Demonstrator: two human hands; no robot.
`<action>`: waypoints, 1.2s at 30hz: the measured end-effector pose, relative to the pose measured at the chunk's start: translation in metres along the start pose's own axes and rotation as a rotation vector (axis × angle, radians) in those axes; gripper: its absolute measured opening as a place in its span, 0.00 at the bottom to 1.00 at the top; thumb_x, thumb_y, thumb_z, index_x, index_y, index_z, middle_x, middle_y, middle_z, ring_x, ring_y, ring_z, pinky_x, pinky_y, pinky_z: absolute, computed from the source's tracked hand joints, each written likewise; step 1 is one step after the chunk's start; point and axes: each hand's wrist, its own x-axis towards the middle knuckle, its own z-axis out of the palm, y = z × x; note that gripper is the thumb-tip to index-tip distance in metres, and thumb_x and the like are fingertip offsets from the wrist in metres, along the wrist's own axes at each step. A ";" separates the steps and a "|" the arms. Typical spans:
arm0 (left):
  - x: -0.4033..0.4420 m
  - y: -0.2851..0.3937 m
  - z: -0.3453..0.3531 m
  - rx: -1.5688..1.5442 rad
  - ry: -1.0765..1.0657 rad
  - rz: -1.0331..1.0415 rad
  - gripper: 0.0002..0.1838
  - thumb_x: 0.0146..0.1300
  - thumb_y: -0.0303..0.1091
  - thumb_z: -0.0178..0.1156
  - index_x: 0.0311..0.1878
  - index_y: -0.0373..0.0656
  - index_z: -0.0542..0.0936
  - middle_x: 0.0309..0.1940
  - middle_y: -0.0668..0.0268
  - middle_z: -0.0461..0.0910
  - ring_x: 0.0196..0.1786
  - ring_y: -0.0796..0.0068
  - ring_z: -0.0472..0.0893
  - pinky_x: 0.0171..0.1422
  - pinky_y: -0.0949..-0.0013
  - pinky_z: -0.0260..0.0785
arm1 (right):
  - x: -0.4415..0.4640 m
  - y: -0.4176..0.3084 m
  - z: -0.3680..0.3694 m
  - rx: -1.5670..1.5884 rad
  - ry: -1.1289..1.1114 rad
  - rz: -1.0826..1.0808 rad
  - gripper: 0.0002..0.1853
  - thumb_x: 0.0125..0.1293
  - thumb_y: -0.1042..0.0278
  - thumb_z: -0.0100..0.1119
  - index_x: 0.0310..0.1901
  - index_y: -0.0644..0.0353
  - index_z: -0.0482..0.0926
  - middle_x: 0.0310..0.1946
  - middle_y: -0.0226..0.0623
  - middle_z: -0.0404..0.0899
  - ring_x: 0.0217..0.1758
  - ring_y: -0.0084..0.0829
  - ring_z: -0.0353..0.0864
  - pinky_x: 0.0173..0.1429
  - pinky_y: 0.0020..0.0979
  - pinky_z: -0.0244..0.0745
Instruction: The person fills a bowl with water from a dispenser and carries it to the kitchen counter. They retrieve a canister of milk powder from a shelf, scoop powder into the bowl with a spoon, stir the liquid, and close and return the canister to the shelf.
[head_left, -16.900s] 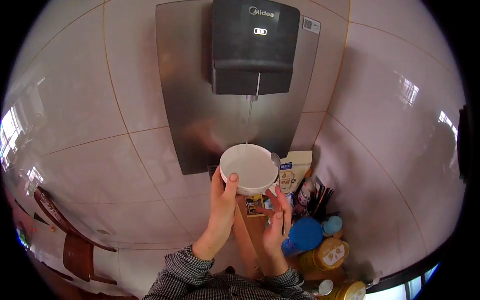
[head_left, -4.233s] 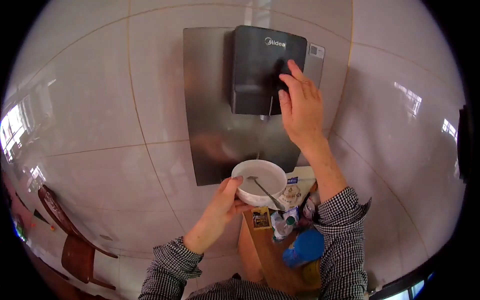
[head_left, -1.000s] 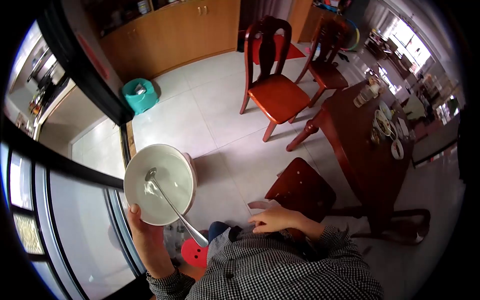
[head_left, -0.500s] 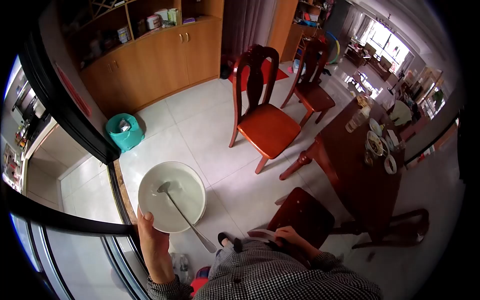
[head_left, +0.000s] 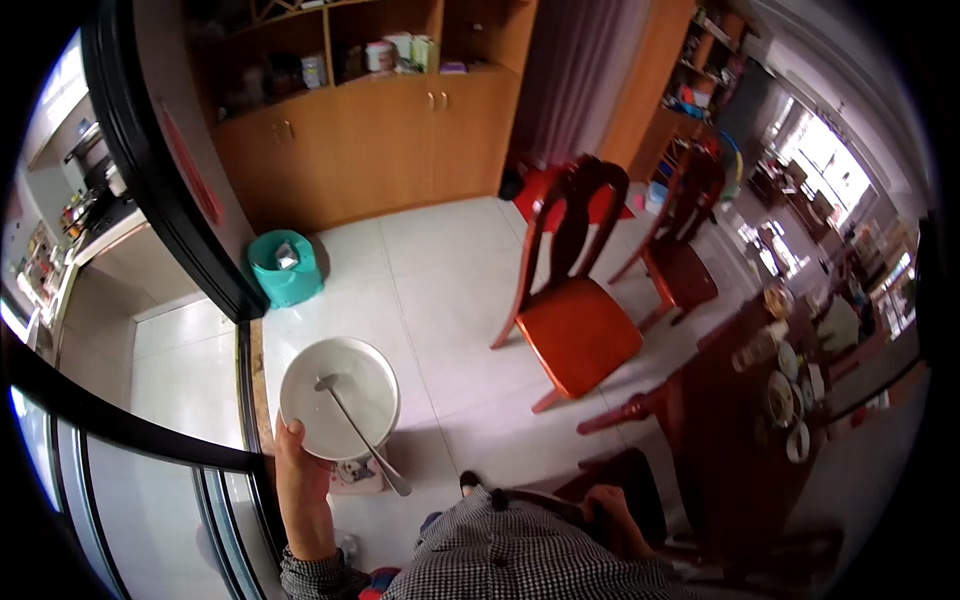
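Note:
A white bowl is in my left hand, with the thumb over its rim and the fingers hidden beneath. Inside leans a metal spoon, its long handle resting across the rim and sticking out toward me. My right hand is closed at my waist, beside the dark wooden chair. Something thin and brownish shows next to that hand, but I cannot make out what it holds.
A black door frame stands close on my left, opening to a kitchen. Ahead are a teal bin, a wooden cabinet and a red-brown chair. A dining table with dishes lies right. A pink patterned object sits below the bowl.
My view has turned left and moved forward, so chairs and table appear farther right and lower. The bowl stays in my left hand. A pink object has come into view beneath it.

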 end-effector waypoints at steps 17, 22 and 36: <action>0.169 0.014 -0.004 -0.001 0.093 -0.014 0.33 0.61 0.44 0.53 0.67 0.39 0.59 0.58 0.57 0.69 0.56 0.64 0.76 0.52 0.58 0.77 | 0.158 0.021 -0.005 -0.174 -0.172 0.202 0.12 0.67 0.64 0.56 0.27 0.56 0.72 0.19 0.27 0.66 0.21 0.21 0.61 0.27 0.28 0.59; 0.237 0.041 -0.035 -0.031 0.099 -0.027 0.32 0.62 0.43 0.54 0.67 0.40 0.59 0.59 0.58 0.69 0.57 0.67 0.76 0.52 0.60 0.77 | 0.273 -0.100 0.102 -0.527 -0.164 0.011 0.08 0.65 0.67 0.56 0.32 0.62 0.76 0.19 0.31 0.73 0.20 0.22 0.70 0.25 0.26 0.66; 0.389 0.114 -0.152 -0.036 0.443 0.125 0.36 0.62 0.46 0.57 0.69 0.44 0.58 0.59 0.59 0.69 0.57 0.66 0.75 0.51 0.59 0.76 | 0.514 -0.319 0.510 -0.593 -0.640 -0.524 0.08 0.65 0.73 0.55 0.43 0.68 0.77 0.30 0.35 0.80 0.33 0.23 0.80 0.41 0.25 0.75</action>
